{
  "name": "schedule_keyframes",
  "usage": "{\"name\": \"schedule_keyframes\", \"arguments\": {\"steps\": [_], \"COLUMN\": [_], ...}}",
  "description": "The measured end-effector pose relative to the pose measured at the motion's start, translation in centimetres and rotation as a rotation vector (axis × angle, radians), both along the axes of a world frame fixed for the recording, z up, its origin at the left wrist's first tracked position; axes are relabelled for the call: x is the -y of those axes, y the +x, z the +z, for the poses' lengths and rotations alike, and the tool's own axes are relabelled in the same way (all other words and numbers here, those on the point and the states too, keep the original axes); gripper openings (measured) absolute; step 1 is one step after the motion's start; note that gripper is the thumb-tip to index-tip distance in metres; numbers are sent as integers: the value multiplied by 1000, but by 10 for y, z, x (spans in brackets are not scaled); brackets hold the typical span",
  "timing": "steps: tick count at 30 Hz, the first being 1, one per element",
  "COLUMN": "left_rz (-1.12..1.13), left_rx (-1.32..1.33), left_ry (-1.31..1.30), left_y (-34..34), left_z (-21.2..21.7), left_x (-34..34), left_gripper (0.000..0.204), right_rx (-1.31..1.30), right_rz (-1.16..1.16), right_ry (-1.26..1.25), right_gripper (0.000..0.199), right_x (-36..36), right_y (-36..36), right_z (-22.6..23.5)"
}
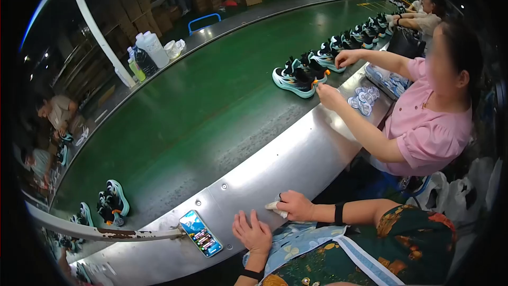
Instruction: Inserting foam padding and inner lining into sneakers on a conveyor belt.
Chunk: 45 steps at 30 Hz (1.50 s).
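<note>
My left hand (pixel 253 233) lies flat with its fingers stretched out on the edge of the metal ledge (pixel 259 180), holding nothing. Close beside it, my right hand (pixel 297 205) is closed on a small whitish cloth (pixel 277 207), which is pressed against the ledge. A phone (pixel 201 233) with a lit screen rests on the ledge to the left of my left hand. Both wrists carry dark bands.
A green conveyor belt (pixel 185 122) runs past the ledge. Black and pale-blue sneakers (pixel 294 78) line its far right; another pair (pixel 112 202) sits left. A co-worker in pink (pixel 431 132) handles sneakers beside round labels (pixel 364 99). A painted metal bar (pixel 121 234) crosses near the phone.
</note>
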<state>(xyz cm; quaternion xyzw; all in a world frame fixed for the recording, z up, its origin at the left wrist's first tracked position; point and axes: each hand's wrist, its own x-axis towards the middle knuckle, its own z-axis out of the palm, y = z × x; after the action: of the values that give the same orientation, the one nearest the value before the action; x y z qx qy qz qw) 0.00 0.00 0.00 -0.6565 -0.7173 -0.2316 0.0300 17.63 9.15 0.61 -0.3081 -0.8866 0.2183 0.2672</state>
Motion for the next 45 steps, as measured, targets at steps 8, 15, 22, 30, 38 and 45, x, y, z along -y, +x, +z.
{"name": "schedule_keyframes", "arguments": {"steps": [8,15,22,30,38,45], "left_rz": [12,11,10,7,6,1], "left_rx": [3,-1,8,46,44,47], "left_ry": [6,20,10,-2,-6,-3], "left_y": [-1,1,3,2,2,5], "left_z": [2,3,3,5,5,9], "left_x": [-2,-2,-2,-2,-2,-3], "left_gripper": [39,40,40,40,39,39], "right_rx": [-44,-60,-55,-74,-62,-39], "right_rz": [1,8,-1,4,-12,-4], "right_ry": [26,22,18,34,60,56], "right_gripper": [21,22,17,16,16,16], "right_x": [-2,-2,-1,-2,-3,-3], "right_y": [-2,0,3,2,1,5], "right_z": [8,1,2,12,3,3]}}
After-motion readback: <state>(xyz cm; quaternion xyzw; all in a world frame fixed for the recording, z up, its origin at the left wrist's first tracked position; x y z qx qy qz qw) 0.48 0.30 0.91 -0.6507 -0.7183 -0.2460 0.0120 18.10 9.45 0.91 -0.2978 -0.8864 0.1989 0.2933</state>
